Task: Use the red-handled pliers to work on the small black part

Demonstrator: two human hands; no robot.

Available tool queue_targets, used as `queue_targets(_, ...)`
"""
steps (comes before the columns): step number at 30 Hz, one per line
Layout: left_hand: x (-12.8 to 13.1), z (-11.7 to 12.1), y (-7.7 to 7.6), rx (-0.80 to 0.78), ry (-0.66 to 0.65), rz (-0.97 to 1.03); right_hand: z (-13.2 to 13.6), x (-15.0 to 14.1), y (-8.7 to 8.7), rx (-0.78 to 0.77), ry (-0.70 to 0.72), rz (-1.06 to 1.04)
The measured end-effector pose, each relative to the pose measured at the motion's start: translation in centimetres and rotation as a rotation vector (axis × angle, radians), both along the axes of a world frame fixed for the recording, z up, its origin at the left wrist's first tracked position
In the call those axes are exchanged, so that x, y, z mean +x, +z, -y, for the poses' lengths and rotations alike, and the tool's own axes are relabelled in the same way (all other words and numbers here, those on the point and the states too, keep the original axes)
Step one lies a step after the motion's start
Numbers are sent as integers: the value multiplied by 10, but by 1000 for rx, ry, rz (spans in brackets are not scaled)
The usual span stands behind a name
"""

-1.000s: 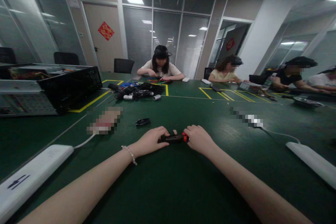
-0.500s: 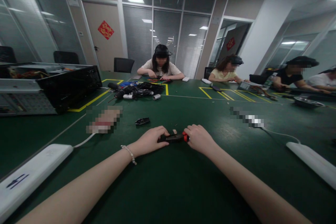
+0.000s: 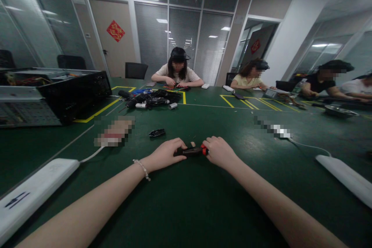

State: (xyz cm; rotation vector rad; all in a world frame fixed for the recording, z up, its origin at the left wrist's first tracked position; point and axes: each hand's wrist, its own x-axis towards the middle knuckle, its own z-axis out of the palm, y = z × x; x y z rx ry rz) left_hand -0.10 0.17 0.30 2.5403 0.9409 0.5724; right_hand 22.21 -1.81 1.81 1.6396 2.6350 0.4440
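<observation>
At the near middle of the table, my left hand (image 3: 167, 153) is closed, thumb and fingers pinching the left end of a dark elongated piece (image 3: 186, 152). My right hand (image 3: 219, 150) wraps round a red-and-black handled tool (image 3: 204, 150), perhaps pliers. Its dark front end meets the piece between my hands; the exact contact is too dark to make out. Just beyond them lies a small tan scrap (image 3: 193, 144). A black shell-like part (image 3: 157, 133) rests apart, beyond my left hand.
White power banks (image 3: 37, 186) (image 3: 343, 176) lie at both sides, cabled to blurred devices. Back left stands an open computer case (image 3: 75, 97). A heap of dark tools and parts (image 3: 151, 99) lies ahead. Several people sit across the table (image 3: 247, 186), one straight opposite (image 3: 178, 71).
Both hands keep nearly the same place and grip. The view has shifted very slightly; the black part and the scrap stay put on the table.
</observation>
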Motion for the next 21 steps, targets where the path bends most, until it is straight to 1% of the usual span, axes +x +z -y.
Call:
queue_targets(6, 1, 0, -1, -22, 16, 0, -1, 0, 1, 3, -1, 17)
queue_targets(15, 1, 2, 2, -69, 11, 4, 0, 2, 0, 11, -5, 19)
queue_targets(21, 0, 2, 1, -80, 12, 6, 1, 0, 3, 1, -13, 30)
